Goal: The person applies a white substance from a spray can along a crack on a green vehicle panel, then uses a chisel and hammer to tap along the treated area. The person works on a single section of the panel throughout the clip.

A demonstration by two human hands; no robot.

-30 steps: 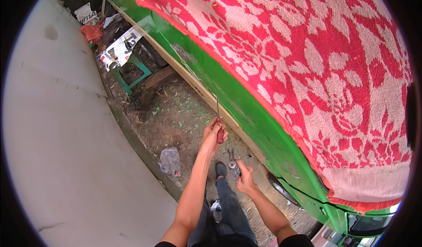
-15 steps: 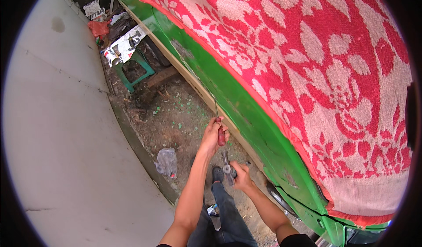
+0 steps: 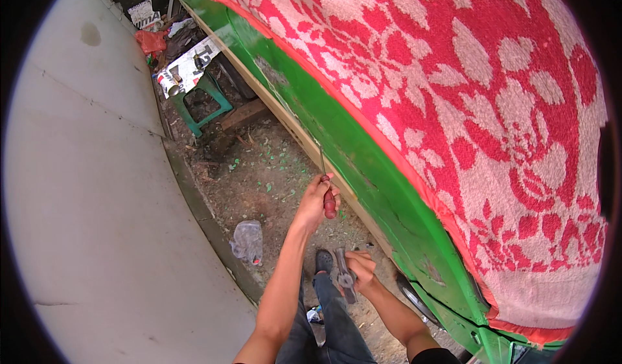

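My left hand point(image 3: 312, 203) is closed around the red handle of a screwdriver point(image 3: 330, 207). Its thin metal shaft points away from me, and the tip meets or nearly meets the lower edge of a green vehicle panel point(image 3: 382, 212). Along that edge runs a long pale wooden strip point(image 3: 295, 127). Lower and to the right, my right hand point(image 3: 363, 267) grips a hammer point(image 3: 346, 276). The metal head is apart from the screwdriver's handle, and most of the hammer's handle is hidden by my fingers.
A red and pale patterned towel point(image 3: 466, 144) covers the vehicle's upper side. To the left rises a grey wall point(image 3: 97, 202). On the dirt floor are a green plastic stool point(image 3: 210, 102) under a printed white board point(image 3: 191, 66), a clear plastic bag point(image 3: 247, 242) and green flakes.
The hammer has dropped back toward me, away from the screwdriver's handle, and its head has tilted. My left hand keeps its hold on the screwdriver, while the whole view has shifted slightly.
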